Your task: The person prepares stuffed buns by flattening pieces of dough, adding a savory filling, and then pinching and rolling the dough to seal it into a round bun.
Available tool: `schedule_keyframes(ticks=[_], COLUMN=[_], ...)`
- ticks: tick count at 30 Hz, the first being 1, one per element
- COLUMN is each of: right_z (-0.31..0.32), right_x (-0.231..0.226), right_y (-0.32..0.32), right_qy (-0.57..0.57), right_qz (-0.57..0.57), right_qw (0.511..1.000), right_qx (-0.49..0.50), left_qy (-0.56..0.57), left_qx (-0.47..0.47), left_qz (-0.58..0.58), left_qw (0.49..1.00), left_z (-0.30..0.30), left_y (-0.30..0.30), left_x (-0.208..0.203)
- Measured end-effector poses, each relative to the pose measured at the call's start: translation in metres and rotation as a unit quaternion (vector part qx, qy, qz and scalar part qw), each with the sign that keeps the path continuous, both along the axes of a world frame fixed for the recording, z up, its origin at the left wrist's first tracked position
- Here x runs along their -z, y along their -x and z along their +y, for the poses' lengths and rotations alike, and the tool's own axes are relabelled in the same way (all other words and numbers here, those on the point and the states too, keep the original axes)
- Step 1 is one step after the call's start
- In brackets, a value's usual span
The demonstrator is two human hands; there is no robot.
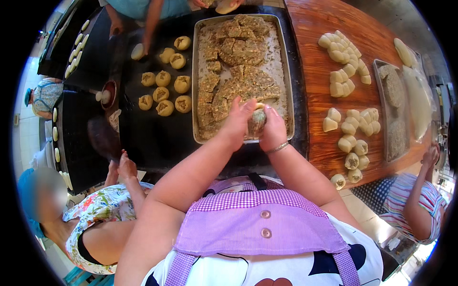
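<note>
Above the near end of a large metal tray [195,71], both of my hands close round a filling ball [257,123] with pale dough at its upper edge. My left hand [237,125] presses it from the left with fingers curled. From the other side my right hand [274,129] cups it, a bracelet at the wrist. Crumbly brown filling [243,50] lies in broken slabs across the tray. My fingers hide much of the dough around the ball.
Left of the tray, several filled dough balls [162,78] sit on a dark surface. Cut dough pieces [341,50] rest on the wooden table [307,28] at right, near a smaller filling tray [393,95]. Co-workers stand around; one at left holds a dark round paddle [104,138].
</note>
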State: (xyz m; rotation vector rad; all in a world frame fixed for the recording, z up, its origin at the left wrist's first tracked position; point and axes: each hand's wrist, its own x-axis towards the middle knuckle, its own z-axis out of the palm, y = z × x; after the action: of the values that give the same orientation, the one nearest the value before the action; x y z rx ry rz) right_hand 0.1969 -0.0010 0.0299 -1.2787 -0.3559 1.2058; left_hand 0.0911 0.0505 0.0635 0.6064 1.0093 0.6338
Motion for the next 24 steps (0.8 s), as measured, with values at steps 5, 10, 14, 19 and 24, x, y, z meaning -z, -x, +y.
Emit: schedule_keyframes(ticks=[5,10,14,19,24], right_z=[0.0,-0.009,-0.014,-0.021,-0.009], right_x=[-0.022,-0.002,-0.011,-0.015,0.015], right_y=[0.01,-0.004,0.005,0.021,0.014], right_qy=[-0.011,-0.063,-0.085,-0.1,-0.044], right_qz=[0.157,0.077,0.174,0.07,0.012], right_qw=[0.986,0.995,0.981,0.992,0.997], right_qx=[0.053,-0.001,0.001,0.04,0.06], left_qy=[-0.032,0.067,-0.03,-0.173,-0.211], left_qx=[-0.03,-0.063,-0.098,-0.133,-0.098], left_qz=[-0.137,-0.253,-0.134,0.051,0.122], left_qw=[0.99,0.963,0.986,0.975,0.965], left_z=[-0.014,-0.028,-0.037,-0.051,-0.034], left_y=[0.007,0.002,-0.013,-0.024,-0.033], left_x=[0.017,0.009,0.004,0.015,0.041])
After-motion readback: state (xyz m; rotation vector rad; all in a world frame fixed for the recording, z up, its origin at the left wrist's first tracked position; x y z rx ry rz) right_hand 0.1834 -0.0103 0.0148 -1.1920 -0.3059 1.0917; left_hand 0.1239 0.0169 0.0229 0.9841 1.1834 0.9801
